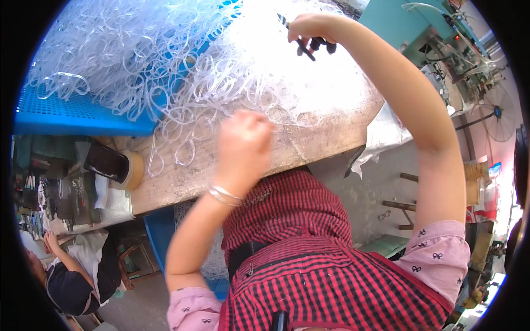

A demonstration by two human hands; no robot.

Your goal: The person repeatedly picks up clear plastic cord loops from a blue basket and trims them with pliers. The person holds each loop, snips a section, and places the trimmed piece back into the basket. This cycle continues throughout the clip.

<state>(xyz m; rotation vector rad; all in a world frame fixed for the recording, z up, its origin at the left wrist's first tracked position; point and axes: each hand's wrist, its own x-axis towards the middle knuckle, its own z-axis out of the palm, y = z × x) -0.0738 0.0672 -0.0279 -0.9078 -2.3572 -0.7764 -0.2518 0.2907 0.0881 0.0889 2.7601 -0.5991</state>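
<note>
My left hand (244,144) is over the near edge of the wooden table (165,185), a bracelet at its wrist. Its fingers look curled closed, though motion blurs them, and whatever they may hold is hidden. Farther off, above the brightly lit part of the table, my right hand (314,27) is closed around a small black-handled hand tool (307,51); a dark tip pokes out past the fingers, and the exact kind is unclear. Many looped pieces of clear plastic tubing (221,83) are heaped on the table left of my right hand, some strewn near my left.
A blue perforated crate (83,118) full of clear loops stands at the left. A tape roll (131,170) and a dark phone-like object (107,161) sit at the table's left corner. Another person (77,276) is at lower left; a wooden stool (406,204) stands right.
</note>
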